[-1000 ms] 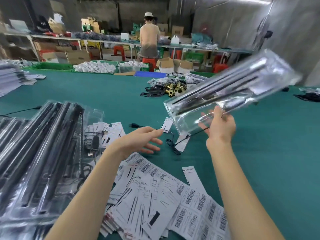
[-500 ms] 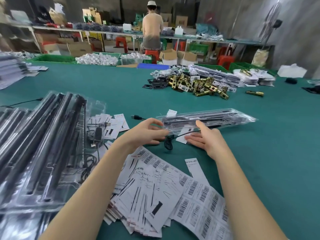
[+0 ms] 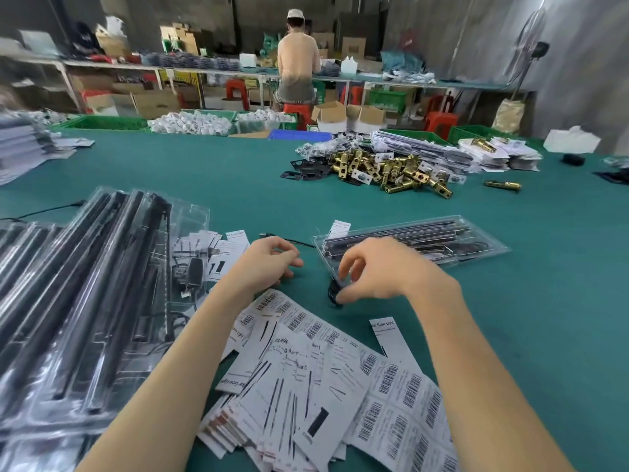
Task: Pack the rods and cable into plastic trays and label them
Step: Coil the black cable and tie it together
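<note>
On green table (image 3: 510,318), tray (image 3: 476,248) lies left-right

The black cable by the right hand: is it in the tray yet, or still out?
Out. The coiled black cable lies on the green table in front of the clear tray, pinched by the right hand.

Tray: the clear plastic tray (image 3: 408,241) you held up in the air now lies flat on the green table (image 3: 544,318).
Right hand: your right hand (image 3: 377,272) has let go and now pinches the coiled black cable (image 3: 335,294).
</note>
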